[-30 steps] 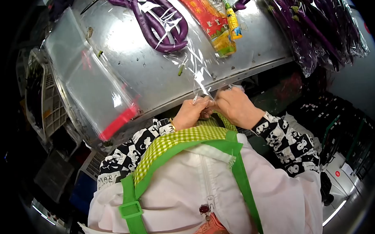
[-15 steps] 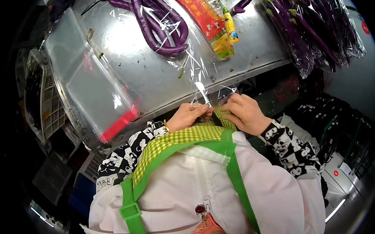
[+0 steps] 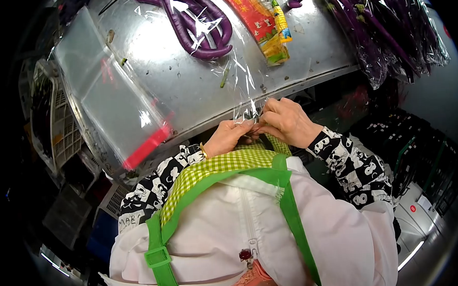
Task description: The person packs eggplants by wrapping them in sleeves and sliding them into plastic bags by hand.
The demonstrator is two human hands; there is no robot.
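Observation:
A clear plastic bag (image 3: 246, 84) stretches from the metal table toward my body. Inside its far part lie several long, curved purple eggplants (image 3: 203, 53). My left hand (image 3: 228, 137) is closed on the bag's gathered near end, just off the table's front edge. Right beside it, my right hand (image 3: 290, 123) is pinched at the same gathered plastic, its fingertips nearly touching the left ones. What lies between the fingertips is partly hidden. A small green stem piece (image 3: 224, 77) rests near the bag.
Flat clear bags (image 3: 119, 104) with a red strip lie at the table's left. A red and yellow printed packet (image 3: 258, 28) is right of the eggplants. Bagged eggplants (image 3: 381, 37) overhang the right edge. A crate (image 3: 61, 118) stands at left, and scissors (image 3: 112, 3) lie at the far left.
My right hand has moved left and slightly up, closing in on my left hand. The bagged eggplants and packet sit a little higher in view.

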